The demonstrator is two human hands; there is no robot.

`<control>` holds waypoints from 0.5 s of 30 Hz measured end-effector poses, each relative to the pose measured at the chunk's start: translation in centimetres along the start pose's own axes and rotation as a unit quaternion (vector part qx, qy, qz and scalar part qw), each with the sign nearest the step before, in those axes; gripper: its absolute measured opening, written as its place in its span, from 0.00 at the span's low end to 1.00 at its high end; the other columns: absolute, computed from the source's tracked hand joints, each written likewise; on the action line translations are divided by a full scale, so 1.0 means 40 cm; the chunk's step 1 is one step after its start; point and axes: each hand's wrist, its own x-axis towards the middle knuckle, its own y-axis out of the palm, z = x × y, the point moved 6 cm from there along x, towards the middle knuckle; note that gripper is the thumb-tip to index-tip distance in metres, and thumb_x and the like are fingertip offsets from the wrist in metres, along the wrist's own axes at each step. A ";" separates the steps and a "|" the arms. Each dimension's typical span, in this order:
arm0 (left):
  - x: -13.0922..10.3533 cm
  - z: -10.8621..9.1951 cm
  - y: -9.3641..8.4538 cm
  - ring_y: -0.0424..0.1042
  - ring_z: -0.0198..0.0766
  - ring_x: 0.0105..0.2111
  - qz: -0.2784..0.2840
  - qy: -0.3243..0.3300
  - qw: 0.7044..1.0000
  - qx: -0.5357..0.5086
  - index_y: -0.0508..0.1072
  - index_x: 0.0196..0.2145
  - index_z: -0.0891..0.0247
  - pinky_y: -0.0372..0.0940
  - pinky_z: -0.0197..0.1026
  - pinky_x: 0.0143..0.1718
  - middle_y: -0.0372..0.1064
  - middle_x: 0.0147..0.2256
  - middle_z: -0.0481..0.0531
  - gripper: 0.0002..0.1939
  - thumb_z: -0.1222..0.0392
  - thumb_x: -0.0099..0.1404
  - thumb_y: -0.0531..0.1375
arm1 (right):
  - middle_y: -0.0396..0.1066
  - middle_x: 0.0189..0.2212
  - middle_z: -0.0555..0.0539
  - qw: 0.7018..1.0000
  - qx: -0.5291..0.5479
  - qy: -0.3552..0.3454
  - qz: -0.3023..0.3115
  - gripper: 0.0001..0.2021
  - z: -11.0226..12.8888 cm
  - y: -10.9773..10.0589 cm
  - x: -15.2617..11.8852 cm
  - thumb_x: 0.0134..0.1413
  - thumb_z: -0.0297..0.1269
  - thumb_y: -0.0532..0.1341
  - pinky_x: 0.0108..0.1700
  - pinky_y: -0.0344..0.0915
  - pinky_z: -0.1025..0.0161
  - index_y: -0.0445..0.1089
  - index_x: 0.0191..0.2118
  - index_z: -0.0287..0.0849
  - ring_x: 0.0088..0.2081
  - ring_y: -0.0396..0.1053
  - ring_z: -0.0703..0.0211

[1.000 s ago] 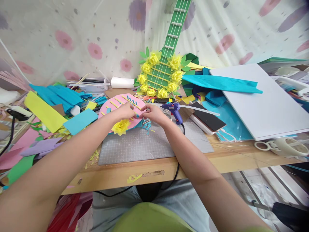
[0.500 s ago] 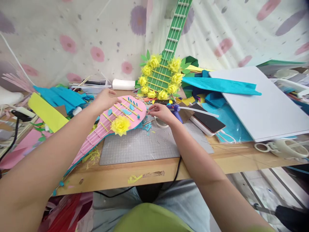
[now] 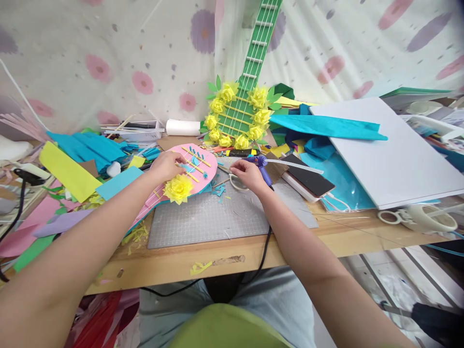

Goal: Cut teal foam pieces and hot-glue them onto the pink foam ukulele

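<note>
A pink paper guitar (image 3: 207,166) with yellow stick bars, white strings, blue paper pieces (image 3: 195,161) and a yellow paper flower (image 3: 178,189) lies aslant on the table, partly over a grey cutting mat (image 3: 203,222). My left hand (image 3: 167,166) is over its body, fingers bent and slightly apart, the tips by a light-blue piece beside the strings. Right of the guitar, my right hand (image 3: 248,175) holds its fingers pinched together above a white ring-shaped handle (image 3: 237,183); anything between them is too small to make out. A purple glue gun (image 3: 264,169) lies just beyond it.
A green paper guitar (image 3: 237,113) ringed with yellow flowers leans at the back. To the right lie a phone (image 3: 308,175), a white board (image 3: 391,164) and tape rolls (image 3: 433,217). Coloured paper (image 3: 68,171) and scraps crowd the left. A black cable (image 3: 266,249) hangs over the table edge.
My left hand has come down and right onto the pink guitar's body, covering part of it. My right hand has shifted slightly right, its fingers drawn closer together. The view has moved a little.
</note>
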 end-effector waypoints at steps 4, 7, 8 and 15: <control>0.000 0.011 0.009 0.71 0.40 0.32 0.004 -0.029 1.000 -0.006 0.72 0.28 0.60 0.61 0.38 0.30 0.73 0.31 0.48 0.08 0.58 0.47 0.64 | 0.73 0.28 0.49 0.999 -0.039 0.004 0.007 0.07 0.014 -0.007 -0.005 0.49 0.38 0.60 0.35 0.61 0.64 0.71 0.30 0.41 0.31 0.67 0.61; -0.005 0.002 0.007 0.70 0.38 0.29 0.008 -0.034 0.999 -0.020 0.69 0.25 0.60 0.59 0.38 0.27 0.72 0.28 0.47 0.07 0.59 0.47 0.64 | 0.73 0.27 0.49 0.998 -0.055 0.008 0.015 0.06 0.021 -0.009 -0.008 0.49 0.37 0.60 0.35 0.60 0.64 0.71 0.29 0.41 0.30 0.67 0.61; -0.007 -0.001 0.006 0.69 0.37 0.29 0.011 -0.035 0.999 -0.030 0.69 0.24 0.60 0.58 0.38 0.27 0.71 0.28 0.47 0.08 0.59 0.47 0.64 | 0.73 0.27 0.49 0.998 -0.057 0.010 0.018 0.05 0.023 -0.009 -0.009 0.49 0.37 0.60 0.34 0.60 0.64 0.71 0.29 0.41 0.30 0.67 0.61; -0.016 0.011 -0.006 0.69 0.37 0.28 -0.008 -0.067 0.995 -0.076 0.69 0.30 0.60 0.60 0.37 0.27 0.70 0.28 0.46 0.14 0.60 0.44 0.66 | 0.71 0.26 0.50 0.997 -0.065 0.013 0.045 0.05 0.030 -0.008 -0.013 0.48 0.36 0.60 0.32 0.58 0.65 0.71 0.29 0.41 0.29 0.65 0.62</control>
